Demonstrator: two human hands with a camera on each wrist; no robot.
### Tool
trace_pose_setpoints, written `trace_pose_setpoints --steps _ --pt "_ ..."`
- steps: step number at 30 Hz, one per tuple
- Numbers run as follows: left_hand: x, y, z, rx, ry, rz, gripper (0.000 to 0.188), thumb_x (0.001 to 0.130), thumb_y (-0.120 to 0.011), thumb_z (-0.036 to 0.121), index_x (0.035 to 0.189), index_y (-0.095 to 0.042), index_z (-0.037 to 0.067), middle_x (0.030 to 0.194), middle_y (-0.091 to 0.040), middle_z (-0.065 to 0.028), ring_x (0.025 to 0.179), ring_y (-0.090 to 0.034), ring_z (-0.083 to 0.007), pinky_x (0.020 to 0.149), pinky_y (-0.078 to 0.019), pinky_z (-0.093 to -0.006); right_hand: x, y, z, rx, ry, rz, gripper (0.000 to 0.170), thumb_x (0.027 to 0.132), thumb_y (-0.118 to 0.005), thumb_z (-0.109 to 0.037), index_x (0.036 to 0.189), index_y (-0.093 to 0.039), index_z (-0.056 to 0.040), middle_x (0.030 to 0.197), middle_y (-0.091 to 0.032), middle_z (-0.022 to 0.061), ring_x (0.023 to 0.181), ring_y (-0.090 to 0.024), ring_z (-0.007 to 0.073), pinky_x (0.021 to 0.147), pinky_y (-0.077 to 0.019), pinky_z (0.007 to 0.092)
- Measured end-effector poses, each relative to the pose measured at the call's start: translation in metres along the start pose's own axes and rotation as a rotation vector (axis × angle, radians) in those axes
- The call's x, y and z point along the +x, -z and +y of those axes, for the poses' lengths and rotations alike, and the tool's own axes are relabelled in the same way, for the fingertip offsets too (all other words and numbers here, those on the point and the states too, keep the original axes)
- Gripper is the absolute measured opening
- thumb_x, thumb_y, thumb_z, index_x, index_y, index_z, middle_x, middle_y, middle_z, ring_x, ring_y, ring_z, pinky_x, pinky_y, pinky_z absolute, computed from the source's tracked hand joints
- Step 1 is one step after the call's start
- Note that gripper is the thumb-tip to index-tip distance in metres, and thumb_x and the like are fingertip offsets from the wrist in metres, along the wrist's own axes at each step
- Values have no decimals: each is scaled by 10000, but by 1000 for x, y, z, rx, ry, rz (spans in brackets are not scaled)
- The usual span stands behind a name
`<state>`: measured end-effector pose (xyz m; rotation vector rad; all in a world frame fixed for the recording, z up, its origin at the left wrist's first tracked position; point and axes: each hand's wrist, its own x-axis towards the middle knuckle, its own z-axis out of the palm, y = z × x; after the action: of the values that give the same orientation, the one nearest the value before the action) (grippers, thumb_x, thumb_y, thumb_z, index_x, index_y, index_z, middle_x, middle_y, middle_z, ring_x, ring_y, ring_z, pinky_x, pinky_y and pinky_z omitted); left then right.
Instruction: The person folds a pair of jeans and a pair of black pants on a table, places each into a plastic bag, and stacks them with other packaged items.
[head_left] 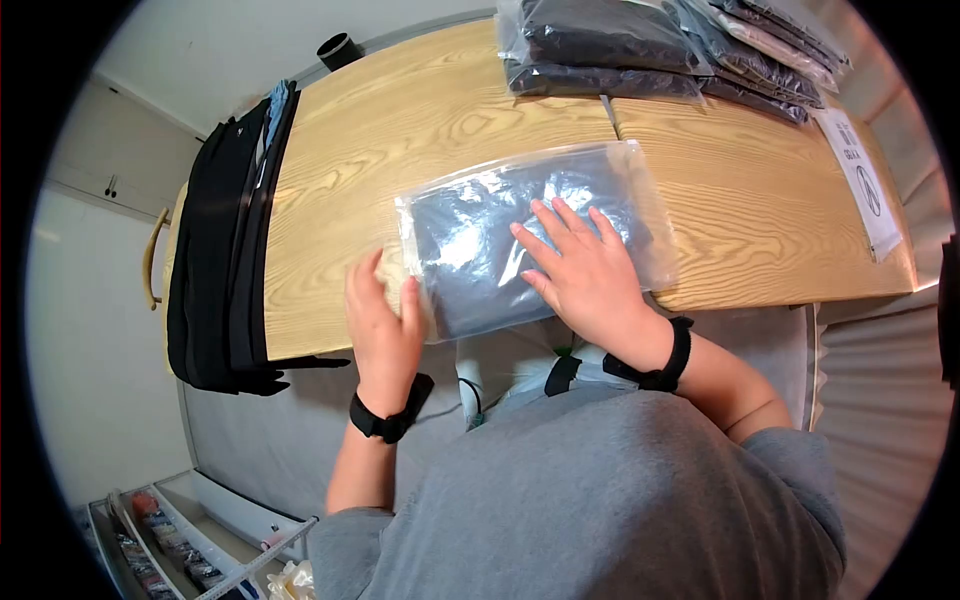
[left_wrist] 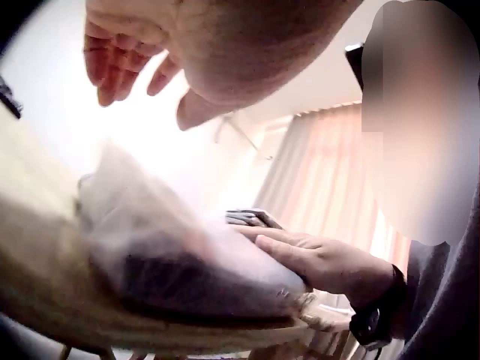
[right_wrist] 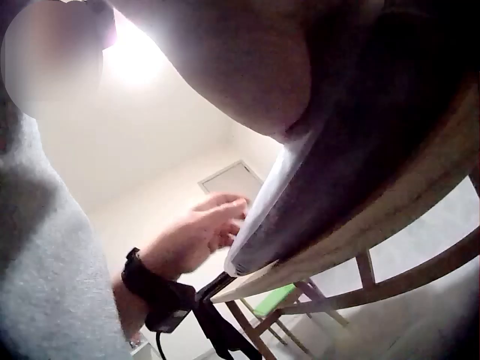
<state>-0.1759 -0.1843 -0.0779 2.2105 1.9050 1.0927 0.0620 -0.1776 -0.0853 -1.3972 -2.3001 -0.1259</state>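
A clear plastic bag with dark folded fabric inside lies flat near the table's front edge. My right hand rests on the bag's right half, palm down and fingers spread. By the bag's left edge is my left hand, its fingers loosely bent and thumb apart, with nothing in its grasp. In the left wrist view the left hand is raised above the bag, whose near end puffs up. The right wrist view shows the left hand beside the bag's far end.
Black trousers lie stacked along the table's left side, hanging over the front edge. Bagged dark garments are piled at the back right. A printed plastic sleeve lies at the right edge. A black cylinder stands behind the table.
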Motion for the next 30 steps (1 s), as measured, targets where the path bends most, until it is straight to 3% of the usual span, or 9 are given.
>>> trace_pose_setpoints --steps 2,3,5,6,8,11,19,30 --pt "19 2 14 -26 -317 -207 535 904 -551 251 1362 -381 29 1415 -354 -214 1272 -377 -339 1035 -316 -453 3 -3 1 -8 5 6 452 876 -568 -356 1270 -541 -135 1343 -489 125 1271 -419 276 1040 -296 486" --pt "26 -3 21 -30 -309 -204 535 904 -551 251 1362 -381 29 1415 -354 -214 1272 -377 -339 1035 -316 -453 5 -3 3 -10 12 0 452 876 -568 -356 1270 -541 -135 1343 -489 125 1271 -419 276 1040 -296 486" --pt "39 -16 30 164 -572 -555 627 926 -500 382 1418 -322 37 1494 -261 -191 1396 -224 -328 1108 -171 -508 9 -2 8 -45 39 -44 474 863 -571 -413 1254 -555 -146 1370 -469 110 1292 -399 273 1049 -277 506" --pt "45 -22 29 159 -573 -561 627 926 -500 382 1418 -322 37 1494 -261 -191 1396 -224 -328 1108 -171 -508 12 1 15 -45 34 -50 474 863 -571 -413 1254 -555 -146 1370 -469 110 1292 -399 273 1049 -277 506" --pt "50 -33 25 231 -742 -595 720 914 -429 512 1426 -302 23 1503 -241 -183 1402 -205 -333 1102 -142 -547 15 7 28 -19 120 -81 505 844 -573 -472 1240 -567 -159 1400 -441 89 1319 -368 264 1063 -252 524" --pt "53 -40 23 205 -730 -655 775 903 -378 576 1420 -303 3 1497 -250 -189 1399 -216 -330 1101 -144 -548 17 4 37 34 121 -118 520 835 -571 -499 1238 -568 -170 1420 -421 73 1339 -342 255 1075 -233 532" --pt "57 -48 20 142 -674 -760 794 882 -408 582 1415 -310 1 1497 -264 -175 1399 -222 -325 1094 -142 -562 24 3 41 84 89 -257 548 833 -561 -514 1241 -565 -148 1437 -394 88 1353 -317 273 1068 -223 553" --pt "61 -53 18 87 -627 -854 776 879 -444 556 1412 -320 6 1495 -277 -161 1399 -226 -314 1091 -151 -556 30 6 41 173 46 -300 524 776 -658 -437 1179 -594 -107 1381 -456 109 1306 -388 285 1035 -280 563"
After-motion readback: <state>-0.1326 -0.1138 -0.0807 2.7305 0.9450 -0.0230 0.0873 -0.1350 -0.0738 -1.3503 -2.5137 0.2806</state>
